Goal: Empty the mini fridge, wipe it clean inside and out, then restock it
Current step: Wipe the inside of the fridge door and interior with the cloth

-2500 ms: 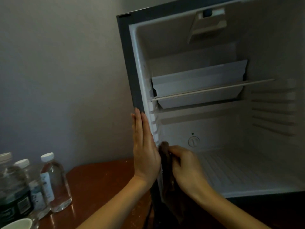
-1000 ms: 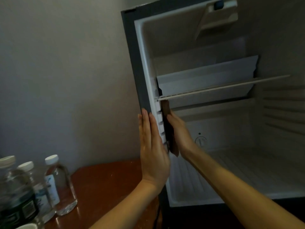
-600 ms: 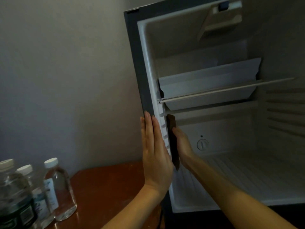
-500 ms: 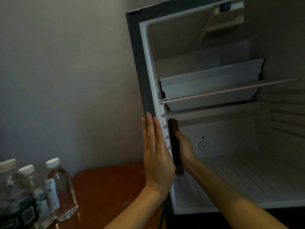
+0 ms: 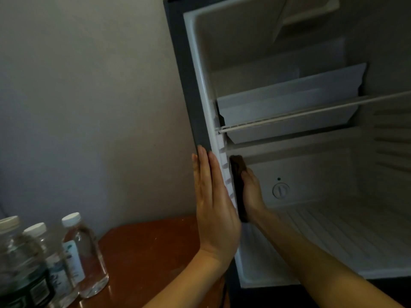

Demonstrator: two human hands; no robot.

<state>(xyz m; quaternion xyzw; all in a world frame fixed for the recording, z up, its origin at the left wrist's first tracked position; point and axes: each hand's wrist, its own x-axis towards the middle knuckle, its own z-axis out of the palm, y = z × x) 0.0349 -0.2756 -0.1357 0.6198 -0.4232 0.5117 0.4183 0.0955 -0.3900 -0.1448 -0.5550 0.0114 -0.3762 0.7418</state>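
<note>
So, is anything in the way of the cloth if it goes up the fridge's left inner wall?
Yes. Just above the cloth, which the right hand presses to the left inner wall, the wire shelf meets that wall, with the white tray at the same height. Below the cloth, nothing visible blocks the wall.

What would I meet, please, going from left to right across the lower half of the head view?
Cluster of bottles → wooden table → left hand → brown cloth → right hand, pressing that cloth → thermostat dial.
</note>
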